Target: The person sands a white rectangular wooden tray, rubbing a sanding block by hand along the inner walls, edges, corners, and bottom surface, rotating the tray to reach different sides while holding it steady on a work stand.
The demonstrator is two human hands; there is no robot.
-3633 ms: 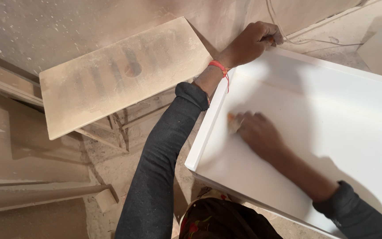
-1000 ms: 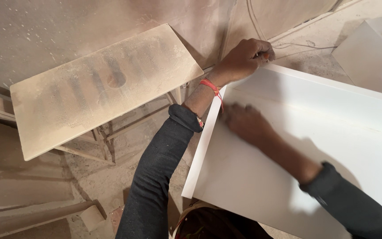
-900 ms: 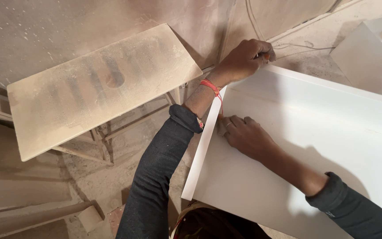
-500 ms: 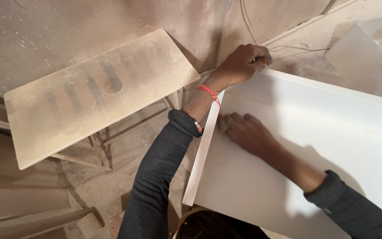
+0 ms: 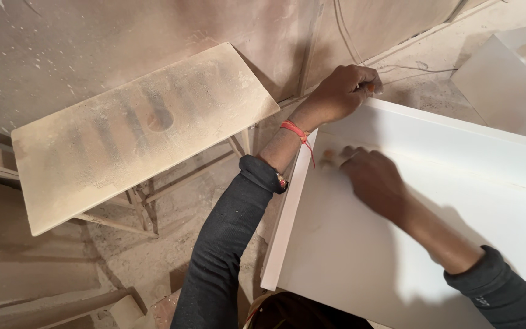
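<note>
A white box-shaped panel piece (image 5: pixel 458 231) with raised rims lies in front of me. My left hand (image 5: pixel 343 91) grips its far corner, fingers curled over the rim, a red thread around the wrist. My right hand (image 5: pixel 374 178) presses flat on the inner white surface near the left rim, with a small tan scrap, likely sandpaper, showing at its fingertips (image 5: pixel 329 156). The hand is blurred with motion.
A dusty wooden board (image 5: pixel 135 128) rests on a rough frame at the left. The floor (image 5: pixel 62 286) is covered in sawdust. Another white panel piece (image 5: pixel 512 79) lies at the upper right, and thin cables (image 5: pixel 409 61) run along the wall base.
My right hand has slid back and forth over the inner surface and is now up close to the far left corner. The left hand keeps its grip on the corner.
</note>
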